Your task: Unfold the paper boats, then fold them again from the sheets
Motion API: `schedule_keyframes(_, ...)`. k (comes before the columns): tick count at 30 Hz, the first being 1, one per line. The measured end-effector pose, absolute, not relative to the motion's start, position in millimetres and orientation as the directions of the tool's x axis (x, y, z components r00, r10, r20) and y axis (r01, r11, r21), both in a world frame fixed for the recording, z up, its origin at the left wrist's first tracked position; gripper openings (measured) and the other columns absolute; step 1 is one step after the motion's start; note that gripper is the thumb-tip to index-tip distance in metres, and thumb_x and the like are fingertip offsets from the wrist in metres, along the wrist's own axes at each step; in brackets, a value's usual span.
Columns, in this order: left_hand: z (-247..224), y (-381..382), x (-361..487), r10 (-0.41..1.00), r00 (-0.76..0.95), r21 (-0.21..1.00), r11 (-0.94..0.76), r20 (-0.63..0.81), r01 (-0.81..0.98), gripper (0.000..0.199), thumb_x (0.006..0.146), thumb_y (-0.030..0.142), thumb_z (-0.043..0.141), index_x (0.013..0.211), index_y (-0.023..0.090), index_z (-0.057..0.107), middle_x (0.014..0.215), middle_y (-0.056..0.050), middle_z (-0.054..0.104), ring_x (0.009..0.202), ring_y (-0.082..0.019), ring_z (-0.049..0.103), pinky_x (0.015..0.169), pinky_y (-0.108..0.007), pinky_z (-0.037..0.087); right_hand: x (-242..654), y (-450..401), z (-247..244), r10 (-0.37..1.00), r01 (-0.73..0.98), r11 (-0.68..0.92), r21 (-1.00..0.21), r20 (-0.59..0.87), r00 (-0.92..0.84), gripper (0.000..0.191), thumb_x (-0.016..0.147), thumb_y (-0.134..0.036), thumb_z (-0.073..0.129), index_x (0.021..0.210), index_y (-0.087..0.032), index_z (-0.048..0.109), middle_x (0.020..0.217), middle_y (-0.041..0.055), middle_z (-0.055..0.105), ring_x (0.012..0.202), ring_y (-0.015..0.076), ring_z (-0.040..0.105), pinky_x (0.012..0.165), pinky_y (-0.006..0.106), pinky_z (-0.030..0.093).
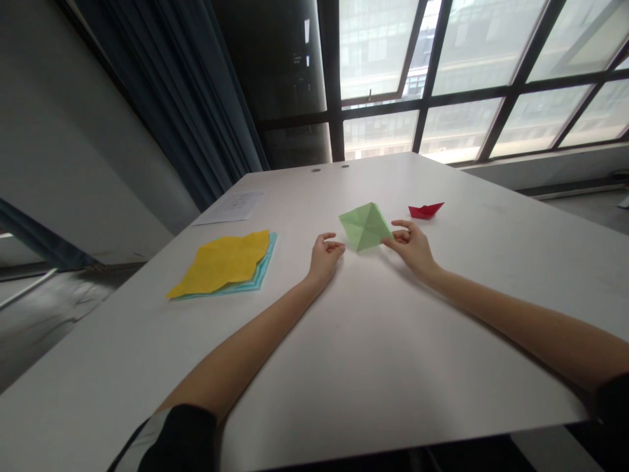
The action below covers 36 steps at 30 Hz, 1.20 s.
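Observation:
A light green square of paper (364, 227) with crease lines is tilted up above the white table, one corner towards me. My right hand (410, 246) pinches its right corner between thumb and fingers. Just left of the paper, my left hand (326, 257) has its fingers curled and apart, with nothing between them. Behind my right hand stands a small folded red paper boat (426, 211). To the left lies a stack of paper, a yellow sheet (223, 262) on top and light blue sheets (265, 265) under it.
A printed white sheet (230, 208) lies at the back left of the white table (339, 367). Two round holes are near the table's far edge. Beyond it are a dark blue curtain (187, 85) and large windows.

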<state>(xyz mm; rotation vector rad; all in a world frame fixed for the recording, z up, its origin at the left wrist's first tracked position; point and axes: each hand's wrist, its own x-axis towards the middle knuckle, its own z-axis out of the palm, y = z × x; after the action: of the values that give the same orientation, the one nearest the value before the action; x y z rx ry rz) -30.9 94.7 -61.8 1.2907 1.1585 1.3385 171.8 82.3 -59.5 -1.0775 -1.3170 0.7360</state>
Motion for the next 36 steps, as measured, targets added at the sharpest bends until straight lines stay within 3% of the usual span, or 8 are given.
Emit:
schedule_keyframes(3, -64.2, 97.6, -33.7, 0.964, -0.080, 0.963, -0.244, 0.253, 0.113, 0.034, 0.065, 0.013, 0.057, 0.097, 0.018, 0.046, 0.076, 0.000, 0.059, 0.067, -0.011, 0.053, 0.065, -0.024, 0.041, 176.9, 79.4, -57.0, 0.775, 0.473, 0.498, -0.727, 0.618, 0.133, 0.030, 0.069, -0.033, 0.065, 0.093, -0.021, 0.053, 0.071, 0.0000, 0.061, 0.070, 0.0171, 0.058, 0.070, 0.033, 0.045)
schedule_keyframes(5, -64.3, 97.6, -34.3, 0.944, -0.080, 0.935, -0.302, 0.321, 0.186, 0.031, 0.067, 0.013, 0.055, 0.097, 0.018, 0.047, 0.077, 0.000, 0.059, 0.070, -0.011, 0.053, 0.068, -0.024, 0.041, 178.5, 75.5, -55.4, 0.692, 0.640, 0.572, -0.514, 0.721, -0.040, 0.016, 0.075, -0.028, 0.058, 0.089, -0.021, 0.056, 0.075, 0.0023, 0.062, 0.074, 0.0179, 0.058, 0.076, 0.035, 0.043)
schedule_keyframes(11, -59.7, 90.8, -34.5, 0.916, -0.016, 0.829, -0.355, 0.400, 0.432, 0.019, 0.073, 0.018, 0.052, 0.092, 0.016, 0.054, 0.085, -0.004, 0.060, 0.073, -0.014, 0.054, 0.066, -0.026, 0.042, 172.5, 65.4, -55.5, 0.591, 0.644, 0.757, -0.106, 0.532, -0.606, 0.022, 0.083, -0.021, 0.045, 0.095, -0.022, 0.063, 0.087, 0.0060, 0.066, 0.088, 0.0201, 0.054, 0.084, 0.037, 0.036)
schedule_keyframes(17, -57.4, 86.2, -36.8, 0.878, 0.266, 0.544, -0.459, 0.397, 0.702, 0.015, 0.075, 0.023, 0.052, 0.077, 0.017, 0.066, 0.082, -0.006, 0.064, 0.082, -0.019, 0.055, 0.082, -0.033, 0.041, 164.4, 57.4, -50.8, 0.510, 0.466, 0.860, -0.207, 0.360, -0.781, 0.029, 0.086, -0.033, 0.044, 0.106, -0.020, 0.061, 0.092, 0.0077, 0.065, 0.089, 0.0193, 0.057, 0.084, 0.034, 0.039)
schedule_keyframes(21, -56.0, 82.2, -38.1, 0.860, 0.356, 0.383, -0.488, 0.366, 0.785, 0.020, 0.078, 0.029, 0.051, 0.078, 0.018, 0.068, 0.084, -0.007, 0.064, 0.086, -0.021, 0.053, 0.085, -0.035, 0.039, 165.1, 57.9, -48.8, 0.600, 0.501, 0.797, -0.338, 0.355, -0.717, 0.030, 0.088, -0.033, 0.039, 0.106, -0.020, 0.060, 0.091, 0.0069, 0.066, 0.085, 0.0179, 0.059, 0.079, 0.032, 0.042)
schedule_keyframes(25, -52.8, 77.0, -37.6, 0.839, 0.393, 0.255, -0.502, 0.376, 0.827, 0.024, 0.080, 0.033, 0.050, 0.076, 0.019, 0.068, 0.087, -0.009, 0.063, 0.091, -0.023, 0.049, 0.083, -0.036, 0.039, 170.5, 67.0, -53.8, 0.716, 0.658, 0.686, -0.311, 0.448, -0.535, 0.026, 0.087, -0.031, 0.042, 0.096, -0.019, 0.063, 0.087, 0.0060, 0.067, 0.084, 0.0191, 0.058, 0.080, 0.034, 0.040)
schedule_keyframes(31, -48.8, 72.5, -35.2, 0.818, 0.439, 0.169, -0.524, 0.371, 0.835, 0.022, 0.077, 0.036, 0.054, 0.070, 0.018, 0.064, 0.092, -0.008, 0.061, 0.097, -0.025, 0.046, 0.082, -0.037, 0.037, 180.3, 79.1, -64.9, 0.837, 0.854, 0.461, -0.240, 0.436, -0.330, 0.033, 0.079, -0.037, 0.053, 0.107, -0.021, 0.059, 0.106, 0.0082, 0.062, 0.100, 0.0271, 0.051, 0.083, 0.041, 0.037)
schedule_keyframes(36, -51.5, 74.5, -34.9, 0.834, 0.384, 0.207, -0.488, 0.395, 0.848, 0.036, 0.073, 0.039, 0.058, 0.102, 0.018, 0.058, 0.102, -0.009, 0.059, 0.099, -0.026, 0.046, 0.083, -0.037, 0.037, 182.8, 81.5, -68.6, 0.865, 0.897, 0.398, -0.192, 0.403, -0.298, 0.037, 0.081, -0.043, 0.048, 0.108, -0.020, 0.059, 0.111, 0.0100, 0.060, 0.102, 0.0305, 0.048, 0.081, 0.045, 0.036)
